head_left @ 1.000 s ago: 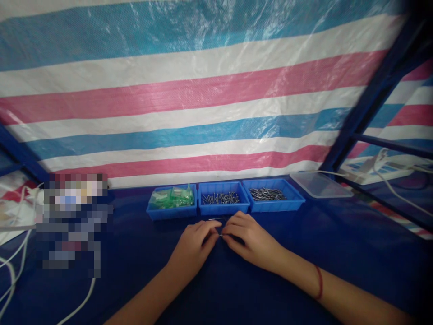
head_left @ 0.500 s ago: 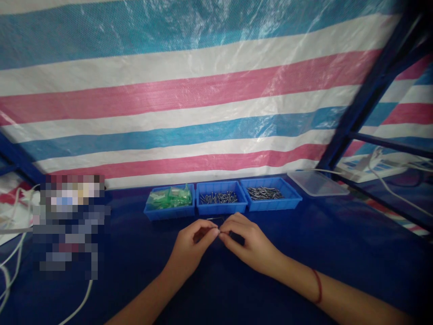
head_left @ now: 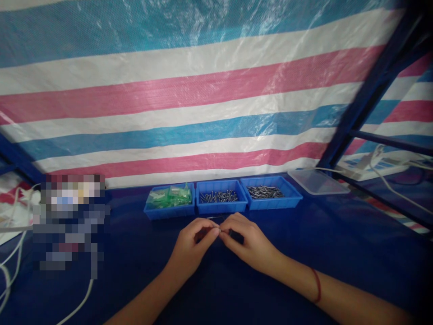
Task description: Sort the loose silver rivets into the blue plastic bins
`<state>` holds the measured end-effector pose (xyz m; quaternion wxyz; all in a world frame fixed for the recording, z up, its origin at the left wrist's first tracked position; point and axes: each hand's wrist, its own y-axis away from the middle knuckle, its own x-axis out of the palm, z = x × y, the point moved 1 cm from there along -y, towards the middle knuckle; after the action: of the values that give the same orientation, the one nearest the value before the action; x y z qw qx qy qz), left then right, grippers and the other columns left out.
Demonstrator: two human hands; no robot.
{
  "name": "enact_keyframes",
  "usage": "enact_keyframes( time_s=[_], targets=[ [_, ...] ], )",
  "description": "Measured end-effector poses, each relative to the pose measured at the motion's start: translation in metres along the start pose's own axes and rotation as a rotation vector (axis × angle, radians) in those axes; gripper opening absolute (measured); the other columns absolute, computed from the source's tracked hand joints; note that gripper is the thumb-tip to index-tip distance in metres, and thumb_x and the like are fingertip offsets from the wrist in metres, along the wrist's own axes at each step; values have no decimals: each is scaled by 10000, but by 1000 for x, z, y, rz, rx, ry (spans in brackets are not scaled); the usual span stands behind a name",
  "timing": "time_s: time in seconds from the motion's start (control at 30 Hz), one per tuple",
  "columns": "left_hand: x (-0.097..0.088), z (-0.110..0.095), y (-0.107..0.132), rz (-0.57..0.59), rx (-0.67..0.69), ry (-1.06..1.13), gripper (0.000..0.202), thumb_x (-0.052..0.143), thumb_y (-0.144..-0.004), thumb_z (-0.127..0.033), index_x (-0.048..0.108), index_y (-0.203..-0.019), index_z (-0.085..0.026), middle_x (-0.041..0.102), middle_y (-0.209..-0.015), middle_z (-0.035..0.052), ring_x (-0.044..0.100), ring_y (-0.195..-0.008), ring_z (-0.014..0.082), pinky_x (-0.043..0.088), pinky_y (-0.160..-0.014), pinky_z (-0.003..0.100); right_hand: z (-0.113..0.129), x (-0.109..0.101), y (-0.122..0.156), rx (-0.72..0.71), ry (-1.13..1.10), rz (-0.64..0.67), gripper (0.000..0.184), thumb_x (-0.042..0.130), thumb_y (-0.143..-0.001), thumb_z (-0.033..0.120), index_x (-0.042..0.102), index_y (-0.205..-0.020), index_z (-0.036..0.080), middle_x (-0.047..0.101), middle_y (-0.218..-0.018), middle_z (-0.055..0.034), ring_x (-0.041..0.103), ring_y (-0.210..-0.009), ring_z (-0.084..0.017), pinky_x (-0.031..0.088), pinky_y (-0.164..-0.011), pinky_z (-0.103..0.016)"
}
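Observation:
My left hand [head_left: 190, 246] and my right hand [head_left: 247, 242] meet fingertip to fingertip over the dark blue table [head_left: 304, 243], both pinched on a tiny metal part [head_left: 219, 231] too small to name. A red cord circles my right wrist. Just beyond the hands stand three blue trays in a row: the left tray [head_left: 169, 210] holds green plastic pieces, the middle tray [head_left: 221, 207] holds small screws, the right tray [head_left: 270, 201] holds thin metal pins.
A clear plastic lid or box [head_left: 318, 182] lies to the right of the trays. A striped tarpaulin [head_left: 189, 99] forms the back wall. White cables [head_left: 13, 271] trail at the left, and a blue frame post [head_left: 358, 108] rises at the right.
The hands have lifted slightly off the table and the fingertips stay pinched together; the view has shifted a little. Nothing else has moved.

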<state>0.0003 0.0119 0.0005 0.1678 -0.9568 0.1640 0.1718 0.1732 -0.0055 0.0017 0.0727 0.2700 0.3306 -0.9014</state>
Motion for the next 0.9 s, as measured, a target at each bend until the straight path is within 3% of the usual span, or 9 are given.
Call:
enact_keyframes(
  time_s=[0.37, 0.53, 0.63, 0.73, 0.8, 0.9],
  targets=[
    [-2, -6, -1, -44, 1, -69, 144, 547, -858, -277, 628, -921, -176, 641, -907, 33, 593, -828, 153, 472, -742, 251, -1, -3, -1, 9, 28, -101, 81, 574, -833, 185, 571, -756, 207, 611, -725, -9, 556, -703, -153, 447, -653, -293],
    [-1, -8, 0, 5, -24, -122, 165, 507, -879, -302, 610, -895, -173, 644, -867, 24, 595, -792, 150, 466, -695, 237, 4, -9, -3, -7, 7, -131, 125, 553, -862, 224, 574, -741, 205, 604, -718, -15, 560, -711, -158, 451, -659, -294],
    [1, -7, 2, 19, -2, -207, 182, 513, -878, -296, 580, -1010, -189, 651, -896, 22, 604, -801, 155, 469, -717, 256, -2, -23, -9, 0, 55, -206, 140, 532, -877, 260, 583, -761, 202, 609, -735, -22, 560, -727, -165, 445, -683, -303],
    [0, -7, 3, 37, 47, -305, 255, 512, -880, -273, 530, -1125, -203, 654, -967, 35, 606, -871, 169, 468, -798, 294, -22, -49, -16, 101, 191, -411, 184, 521, -878, 322, 600, -771, 196, 617, -735, -27, 550, -697, -170, 427, -659, -303],
    [0, -9, 3, 98, 103, -384, 250, 495, -892, -267, 548, -1130, -212, 645, -1040, 52, 587, -966, 184, 450, -874, 322, -41, -66, -19, 208, 310, -539, 224, 498, -881, 358, 619, -803, 187, 629, -734, -38, 554, -671, -180, 419, -634, -309],
    [1, -17, 5, 268, 221, -530, 272, 486, -905, -293, 582, -1157, -260, 576, -1225, 57, 497, -1144, 222, 392, -977, 387, -62, -82, -22, 262, 595, -545, 230, 514, -855, 361, 645, -875, 174, 657, -841, -84, 569, -798, -248, 408, -702, -363]
  ],
)
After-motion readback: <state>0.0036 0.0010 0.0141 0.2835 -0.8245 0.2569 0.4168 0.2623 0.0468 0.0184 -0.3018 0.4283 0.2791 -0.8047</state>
